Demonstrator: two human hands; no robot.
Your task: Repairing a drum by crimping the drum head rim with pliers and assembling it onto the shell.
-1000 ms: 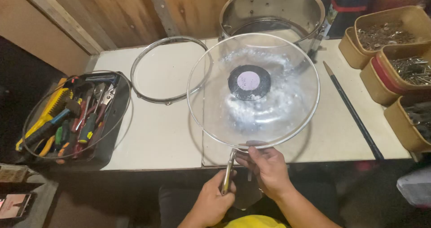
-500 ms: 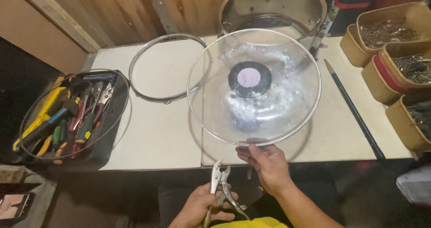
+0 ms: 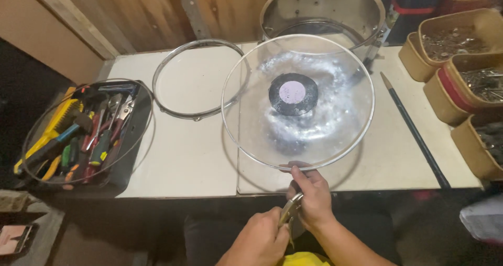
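Note:
A clear round drum head [image 3: 335, 140] with a metal rim and a black patch [image 3: 293, 94] at its centre is held tilted above the pale table [image 3: 194, 156]. My right hand [image 3: 312, 195] grips its near rim from below, thumb over the edge. My left hand [image 3: 259, 240] is lower, at the table's front edge, closed on a pair of metal pliers [image 3: 289, 211]. The pliers' jaws point up beside my right palm and lie just under the rim.
A steel drum shell [image 3: 325, 9] stands at the back. A metal hoop [image 3: 173, 67] lies flat to its left. A black tray of hand tools [image 3: 78, 135] with a thin ring over it sits far left. Tan boxes of hardware [image 3: 461, 82] and a dark rod [image 3: 414, 129] are at right.
The pliers left the drum head's near rim, dropped toward me with my left hand, then rose again beside my right hand. The drum head stayed held in place.

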